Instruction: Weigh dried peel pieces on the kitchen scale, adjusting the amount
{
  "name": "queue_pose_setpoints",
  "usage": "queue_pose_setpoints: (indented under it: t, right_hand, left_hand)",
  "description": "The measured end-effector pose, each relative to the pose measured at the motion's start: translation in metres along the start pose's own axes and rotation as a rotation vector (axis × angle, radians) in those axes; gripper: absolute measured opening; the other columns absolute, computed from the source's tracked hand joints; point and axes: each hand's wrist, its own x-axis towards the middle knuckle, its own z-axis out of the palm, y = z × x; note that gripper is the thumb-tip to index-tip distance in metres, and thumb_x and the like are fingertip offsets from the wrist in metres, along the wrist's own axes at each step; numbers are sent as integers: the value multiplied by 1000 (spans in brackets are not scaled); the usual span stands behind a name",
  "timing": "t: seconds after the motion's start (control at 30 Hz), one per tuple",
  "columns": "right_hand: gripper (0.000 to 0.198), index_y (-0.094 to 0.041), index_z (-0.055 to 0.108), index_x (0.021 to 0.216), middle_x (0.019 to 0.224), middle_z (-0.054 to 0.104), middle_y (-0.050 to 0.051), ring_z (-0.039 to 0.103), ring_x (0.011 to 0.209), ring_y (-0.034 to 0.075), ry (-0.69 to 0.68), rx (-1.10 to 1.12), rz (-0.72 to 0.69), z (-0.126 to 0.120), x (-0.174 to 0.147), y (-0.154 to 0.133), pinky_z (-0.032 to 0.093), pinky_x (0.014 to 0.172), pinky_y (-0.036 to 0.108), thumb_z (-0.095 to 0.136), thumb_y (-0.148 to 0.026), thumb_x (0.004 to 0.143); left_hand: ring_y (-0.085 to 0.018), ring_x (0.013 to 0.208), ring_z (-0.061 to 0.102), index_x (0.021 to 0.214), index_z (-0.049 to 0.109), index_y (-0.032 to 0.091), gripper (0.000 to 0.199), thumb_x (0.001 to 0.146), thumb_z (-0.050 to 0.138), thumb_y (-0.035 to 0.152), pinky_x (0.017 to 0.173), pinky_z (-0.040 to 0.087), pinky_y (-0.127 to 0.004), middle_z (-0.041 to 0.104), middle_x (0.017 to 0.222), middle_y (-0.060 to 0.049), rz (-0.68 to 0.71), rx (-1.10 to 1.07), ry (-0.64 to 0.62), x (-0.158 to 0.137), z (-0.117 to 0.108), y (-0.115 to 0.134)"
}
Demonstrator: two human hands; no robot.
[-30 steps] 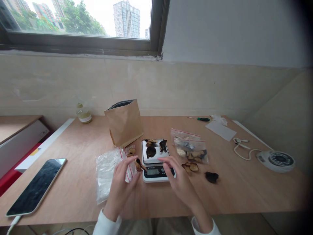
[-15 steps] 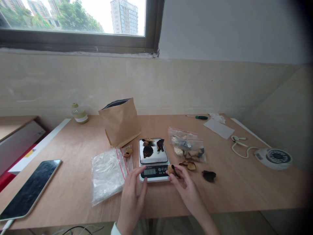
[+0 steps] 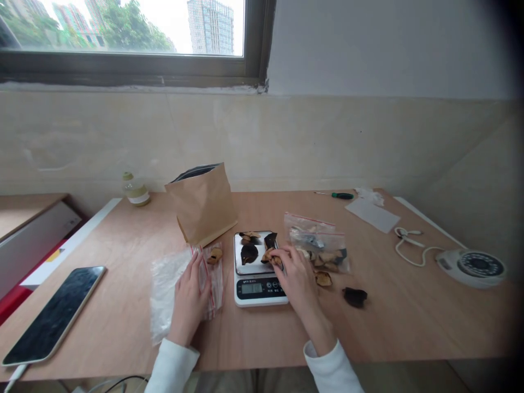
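The right hand (image 3: 295, 273) pinches a tan dried slice (image 3: 273, 257) between its fingertips, over the 4 o'clock side of the plate on the white scale (image 3: 262, 301). The plate also bears a round dark slice (image 3: 249, 253) toward 9 o'clock and an upright-looking dark slice (image 3: 270, 240) toward 1 o'clock. The left hand (image 3: 190, 292), at the scale's 9 o'clock, lies loosely spread over a clear bag (image 3: 164, 295); whether it presses down is hard to tell. A small brown slice (image 3: 214, 255) sits on that bag, just beyond the fingers. A paper bag (image 3: 204, 204) stands open-topped on the tabletop (image 3: 262, 338) at 11 o'clock, with filled zip bags (image 3: 327, 256) at 2 o'clock
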Motion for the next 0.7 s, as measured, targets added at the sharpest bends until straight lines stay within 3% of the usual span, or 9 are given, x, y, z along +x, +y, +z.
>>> queue_pose_setpoints:
  t: [0.13, 0.27, 0.4, 0.5, 0.7]
  right_hand:
    - [22, -23, 67, 106, 108, 59, 11, 55, 100, 29, -20, -62, 14, 6, -8, 5, 45, 86, 45, 54, -19, 89]
    - [32, -29, 64, 121, 124, 50, 11, 52, 112, 29, 27, 39, 5, -1, -21, 10, 43, 95, 48, 50, -28, 93]
    - [36, -31, 58, 129, 126, 48, 10, 51, 118, 26, 54, 177, 77, -18, -45, 16, 44, 99, 47, 43, -31, 96]
    - [35, -30, 58, 128, 123, 51, 10, 52, 119, 25, 63, 229, 152, -24, -67, 22, 44, 101, 46, 42, -32, 97]
    - [31, -29, 64, 118, 119, 53, 10, 56, 113, 24, 58, 248, 164, -15, -93, 29, 51, 92, 41, 42, -29, 96]
  left_hand:
    - [-29, 131, 48, 133, 46, 16, 47, 90, 44, 34, 107, 41, -49, 49, 142, -15, -30, 17, -86, -6, -9, -23]
    - [-29, 130, 49, 130, 48, 16, 45, 91, 43, 39, 106, 41, -47, 47, 143, -16, -14, 18, -72, -7, -20, -33]
    - [-31, 127, 50, 127, 49, 17, 43, 92, 44, 42, 105, 42, -48, 48, 140, -17, 28, 54, 57, -10, -28, -28]
    - [-32, 119, 54, 121, 54, 20, 38, 91, 44, 42, 99, 44, -50, 54, 131, -14, -21, 145, 125, -17, -33, -20]
    - [-32, 103, 57, 119, 57, 21, 37, 92, 41, 39, 85, 46, -48, 58, 121, -13, -198, 295, 106, -33, -40, -14]
